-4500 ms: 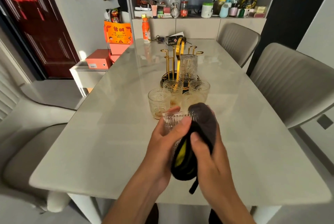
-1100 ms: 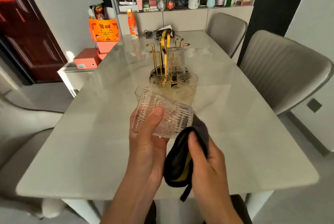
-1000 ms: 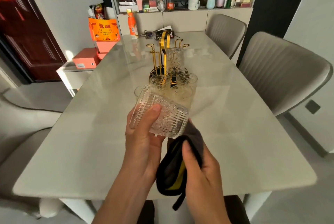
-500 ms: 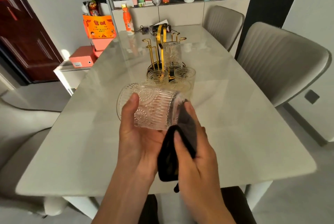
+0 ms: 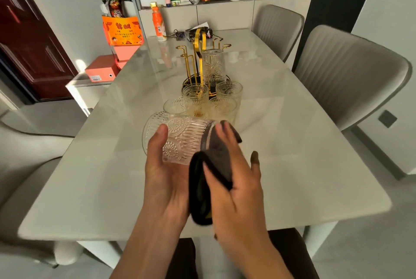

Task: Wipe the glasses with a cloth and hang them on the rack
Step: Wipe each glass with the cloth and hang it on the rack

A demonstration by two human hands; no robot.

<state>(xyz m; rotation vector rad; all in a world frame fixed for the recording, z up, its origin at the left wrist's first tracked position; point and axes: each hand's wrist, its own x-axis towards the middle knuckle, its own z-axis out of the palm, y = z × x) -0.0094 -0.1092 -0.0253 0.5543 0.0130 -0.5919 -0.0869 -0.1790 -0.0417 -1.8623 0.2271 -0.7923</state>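
On table (image 5: 292, 166), four glasses (image 5: 195, 95), one hung (image 5: 212, 67)

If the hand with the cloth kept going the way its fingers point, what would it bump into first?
The right hand points up and away, holding the dark cloth against the base of the held glass. Straight on, it would probably meet the nearest standing glass first, though depth is unclear.

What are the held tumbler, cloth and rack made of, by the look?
Tumbler: clear pressed glass, see-through with embossed ribs and rosettes. Cloth: soft dark grey fabric, likely microfibre, matte and folding. Rack: probably metal, glossy gold finish, thin bent rods.
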